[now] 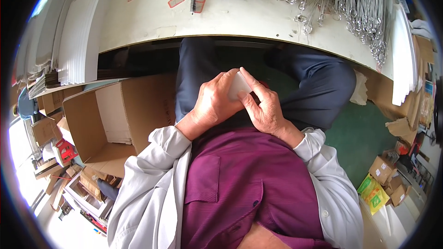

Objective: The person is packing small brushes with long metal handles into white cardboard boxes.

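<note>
Above my lap, between my knees, both hands hold one small white, slightly translucent item (238, 86), flat-faced with rounded corners. Its exact kind I cannot make out. My left hand (213, 99) is closed around its left side, and the fingers partly hide it. On the other side, my right hand (265, 107) grips it with the thumb on the near face and the index finger along the upper right edge. Beyond the hands is the pale worktable (138, 20), its near edge apart from them.
Looped metal wires (350, 11) lie in heaps along the table's far side and right; a black-bristled brush (193, 3) lies near red-edged labels (176, 1). White flat sheets (80, 32) stand at left. Below them is an open carton (148, 103). Boxes (382, 168) sit at right.
</note>
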Demonstrator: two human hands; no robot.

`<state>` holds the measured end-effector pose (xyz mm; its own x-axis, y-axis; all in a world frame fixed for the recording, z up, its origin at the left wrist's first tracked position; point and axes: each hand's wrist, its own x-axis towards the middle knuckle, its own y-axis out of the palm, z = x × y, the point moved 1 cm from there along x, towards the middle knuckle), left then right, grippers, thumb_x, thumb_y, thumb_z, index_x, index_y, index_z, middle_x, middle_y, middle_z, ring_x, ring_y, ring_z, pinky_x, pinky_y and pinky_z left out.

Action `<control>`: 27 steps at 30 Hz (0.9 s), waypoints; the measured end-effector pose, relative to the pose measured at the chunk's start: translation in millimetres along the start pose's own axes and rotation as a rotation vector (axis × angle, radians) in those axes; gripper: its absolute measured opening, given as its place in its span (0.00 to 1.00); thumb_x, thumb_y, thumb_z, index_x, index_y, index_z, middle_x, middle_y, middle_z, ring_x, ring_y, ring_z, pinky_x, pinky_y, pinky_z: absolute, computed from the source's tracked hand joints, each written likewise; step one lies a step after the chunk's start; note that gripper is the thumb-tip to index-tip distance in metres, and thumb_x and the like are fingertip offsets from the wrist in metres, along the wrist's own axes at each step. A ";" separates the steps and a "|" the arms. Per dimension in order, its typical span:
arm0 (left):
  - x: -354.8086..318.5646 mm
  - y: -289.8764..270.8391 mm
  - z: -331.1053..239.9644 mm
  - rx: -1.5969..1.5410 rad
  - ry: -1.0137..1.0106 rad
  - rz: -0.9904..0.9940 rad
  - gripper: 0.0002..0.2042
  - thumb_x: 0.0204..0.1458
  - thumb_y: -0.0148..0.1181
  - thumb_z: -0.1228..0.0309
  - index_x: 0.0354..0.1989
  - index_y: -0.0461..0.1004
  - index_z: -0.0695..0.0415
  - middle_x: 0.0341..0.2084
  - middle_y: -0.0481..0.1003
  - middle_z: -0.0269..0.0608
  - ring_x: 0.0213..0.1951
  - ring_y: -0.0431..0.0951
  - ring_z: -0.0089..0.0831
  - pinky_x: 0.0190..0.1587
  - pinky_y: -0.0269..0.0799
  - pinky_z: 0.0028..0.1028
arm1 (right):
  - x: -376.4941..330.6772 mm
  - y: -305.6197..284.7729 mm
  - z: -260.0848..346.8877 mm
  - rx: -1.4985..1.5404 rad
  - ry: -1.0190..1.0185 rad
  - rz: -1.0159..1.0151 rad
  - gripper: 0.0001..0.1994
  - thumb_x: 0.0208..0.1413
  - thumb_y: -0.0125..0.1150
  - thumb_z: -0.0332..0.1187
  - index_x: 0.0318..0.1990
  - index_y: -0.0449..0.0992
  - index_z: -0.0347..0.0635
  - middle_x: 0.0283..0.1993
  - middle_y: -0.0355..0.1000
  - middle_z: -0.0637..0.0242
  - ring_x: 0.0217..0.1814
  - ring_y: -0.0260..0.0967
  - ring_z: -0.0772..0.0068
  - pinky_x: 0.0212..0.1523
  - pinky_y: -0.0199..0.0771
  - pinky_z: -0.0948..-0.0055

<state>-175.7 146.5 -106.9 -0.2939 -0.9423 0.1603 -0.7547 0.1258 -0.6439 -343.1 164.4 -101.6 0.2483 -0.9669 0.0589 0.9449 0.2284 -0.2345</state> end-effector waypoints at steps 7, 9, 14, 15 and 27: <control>1.6 1.4 -2.0 0.030 0.033 -0.097 0.26 0.44 0.70 0.67 0.51 0.73 0.65 0.34 0.79 0.53 0.33 0.83 0.51 0.34 0.82 0.41 | 8.7 1.6 5.5 -0.062 -0.024 -0.057 0.19 0.64 0.55 0.22 0.62 0.73 0.31 0.43 0.78 0.38 0.42 0.83 0.57 0.41 0.79 0.66; 1.9 3.4 -9.5 0.023 -0.072 -0.034 0.25 0.44 0.70 0.69 0.52 0.72 0.64 0.33 0.78 0.54 0.36 0.82 0.53 0.38 0.81 0.43 | 10.6 1.9 -0.5 -0.056 -0.117 -0.085 0.17 0.64 0.55 0.23 0.60 0.75 0.30 0.41 0.78 0.38 0.40 0.83 0.58 0.41 0.78 0.67; -19.6 7.9 -2.6 0.029 -0.134 0.015 0.28 0.43 0.69 0.70 0.54 0.71 0.65 0.35 0.79 0.55 0.38 0.82 0.52 0.40 0.82 0.43 | -3.5 11.0 -2.6 0.006 0.058 0.028 0.17 0.64 0.57 0.24 0.59 0.76 0.30 0.42 0.81 0.44 0.44 0.82 0.63 0.47 0.78 0.70; -19.5 6.2 -2.8 0.029 -0.126 -0.001 0.30 0.43 0.70 0.69 0.56 0.70 0.66 0.38 0.79 0.56 0.39 0.83 0.52 0.40 0.82 0.42 | -2.0 13.2 -5.0 0.040 0.060 0.008 0.17 0.65 0.57 0.25 0.59 0.76 0.30 0.43 0.81 0.46 0.44 0.82 0.66 0.47 0.78 0.71; -24.7 -114.9 -0.7 -0.219 -0.399 0.229 0.12 0.54 0.67 0.70 0.44 0.79 0.62 0.32 0.79 0.50 0.33 0.80 0.35 0.39 0.76 0.34 | 36.9 -14.8 10.2 0.280 0.123 -0.136 0.15 0.69 0.57 0.32 0.56 0.78 0.31 0.46 0.81 0.61 0.42 0.75 0.80 0.44 0.78 0.77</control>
<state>-82.0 155.5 -36.3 -0.2511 -0.9226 -0.2927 -0.8149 0.3647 -0.4504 -345.8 126.6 -86.1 0.1043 -0.9933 -0.0502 0.9938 0.1022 0.0439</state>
